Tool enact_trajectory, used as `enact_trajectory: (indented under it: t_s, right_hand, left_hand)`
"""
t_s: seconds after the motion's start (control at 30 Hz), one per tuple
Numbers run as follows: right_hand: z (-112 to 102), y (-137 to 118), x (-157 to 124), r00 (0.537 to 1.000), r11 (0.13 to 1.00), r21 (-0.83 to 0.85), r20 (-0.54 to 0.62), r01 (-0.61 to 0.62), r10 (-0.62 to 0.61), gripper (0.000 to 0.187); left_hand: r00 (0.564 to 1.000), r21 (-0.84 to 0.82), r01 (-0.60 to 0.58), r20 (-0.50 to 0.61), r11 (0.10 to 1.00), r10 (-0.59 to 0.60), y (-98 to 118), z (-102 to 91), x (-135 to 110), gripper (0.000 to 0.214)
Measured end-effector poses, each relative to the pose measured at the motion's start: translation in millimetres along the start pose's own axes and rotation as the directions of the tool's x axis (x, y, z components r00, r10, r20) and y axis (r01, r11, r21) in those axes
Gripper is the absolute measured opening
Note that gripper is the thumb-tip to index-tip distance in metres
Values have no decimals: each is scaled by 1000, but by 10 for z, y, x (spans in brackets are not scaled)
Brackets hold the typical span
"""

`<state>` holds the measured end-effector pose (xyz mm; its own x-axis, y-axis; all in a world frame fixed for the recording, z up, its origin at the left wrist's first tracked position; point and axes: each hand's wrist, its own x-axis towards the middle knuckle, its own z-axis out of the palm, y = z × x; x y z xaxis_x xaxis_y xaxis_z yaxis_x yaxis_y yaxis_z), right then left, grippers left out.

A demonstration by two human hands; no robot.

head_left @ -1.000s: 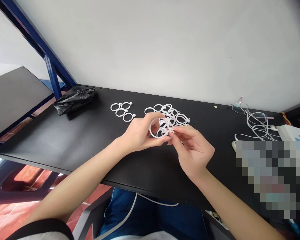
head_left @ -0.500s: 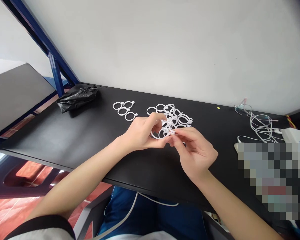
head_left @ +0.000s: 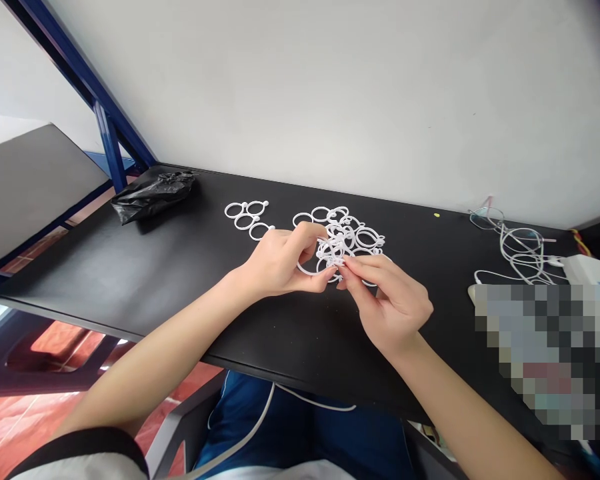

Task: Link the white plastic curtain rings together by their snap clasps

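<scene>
Between my hands is a white plastic curtain ring (head_left: 306, 271) with a small knob at its joint. My left hand (head_left: 277, 260) curls round the ring's left side, thumb below and fingers above. At the ring's right end, my right hand (head_left: 393, 297) pinches the joint between thumb and forefinger; the fingertips hide the details there. Just behind and beneath lies a tangled pile of similar white rings (head_left: 367, 231) on the black table (head_left: 260, 333). Farther left, several more rings (head_left: 256, 219) lie in a loose group, apart from the pile.
A crumpled black plastic bag (head_left: 153, 198) lies at the table's left end. On the right are eyeglasses (head_left: 487, 215), a coiled white cable (head_left: 523, 257), a white box (head_left: 590, 270) and a blurred-out object (head_left: 545, 353). A white wall (head_left: 330, 100) rises behind the table.
My left hand has shifted slightly left and up, away from my right fingertips. The right hand keeps its pinch almost in place.
</scene>
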<state>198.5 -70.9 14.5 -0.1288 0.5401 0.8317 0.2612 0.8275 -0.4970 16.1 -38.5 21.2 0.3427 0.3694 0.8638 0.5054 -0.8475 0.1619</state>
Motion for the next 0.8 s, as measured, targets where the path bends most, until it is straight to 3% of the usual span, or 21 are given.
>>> enact_trajectory:
  t_s: [0.8]
  right_hand:
    - [9, 7, 1, 999, 999, -30, -5, 37, -37, 38]
  left_hand:
    - [1000, -7, 12, 8, 1000, -12, 40, -8, -4, 27]
